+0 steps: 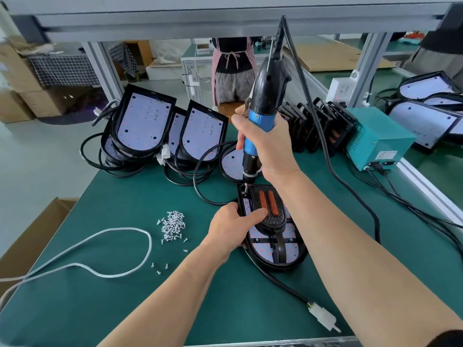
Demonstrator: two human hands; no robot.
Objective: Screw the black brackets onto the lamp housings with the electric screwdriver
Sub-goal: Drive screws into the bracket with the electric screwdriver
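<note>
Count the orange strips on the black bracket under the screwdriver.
2. Both lie side by side on the black bracket: the left strip, next to the left hand's fingertip, and the right strip beside it. None looks hidden.

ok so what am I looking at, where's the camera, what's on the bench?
No robot: a person's bare hands, seen from one wide-angle head camera looking down. The right hand grips an upright screwdriver, tip down at the far left corner of a housing lying on the green table. The left hand holds that housing's edge, thumb against its black bracket. Screws lie to the left, more housings lean behind, spare brackets and a teal box stand at right.
</note>
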